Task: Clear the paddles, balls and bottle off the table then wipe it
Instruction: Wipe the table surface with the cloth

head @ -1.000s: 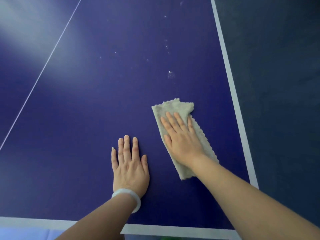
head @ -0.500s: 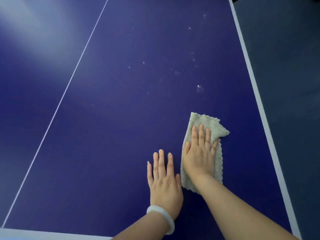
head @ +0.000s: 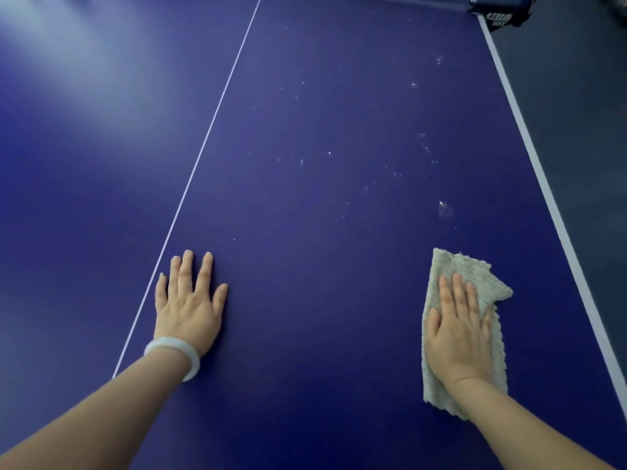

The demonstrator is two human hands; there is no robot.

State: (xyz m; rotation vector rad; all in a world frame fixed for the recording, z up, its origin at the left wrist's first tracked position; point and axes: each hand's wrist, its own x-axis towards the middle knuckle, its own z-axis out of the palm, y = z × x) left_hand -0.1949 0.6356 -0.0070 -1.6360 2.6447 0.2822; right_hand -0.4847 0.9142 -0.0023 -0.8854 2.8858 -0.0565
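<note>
- The desk [head: 322,96] is a dark blue table-tennis top; it fills most of the head view
- A thin white centre line [head: 210,137] runs lengthwise on the left; a wider white side line [head: 529,137] marks the right edge
- The left hand [head: 188,310] lies palm down on the bare desk surface, just right of the centre line; its fingers are straight and slightly spread, and it holds nothing
- A pale bangle [head: 176,354] sits on the left wrist
- The right hand [head: 458,334] lies palm down on the cloth [head: 488,286], with its fingers straight and close together, pressing it flat against the desk
- The cloth is a beige, folded, textured rag; it lies near the right edge, inside the side line, and shows beyond the fingertips and on both sides of the hand
- The two hands are well apart
- Pale specks [head: 444,208] are scattered on the surface beyond the cloth, toward the far end
- A dark fitting [head: 498,11] with white lettering stands at the far end of the side line
- Grey floor [head: 583,96] lies to the right of the desk
</note>
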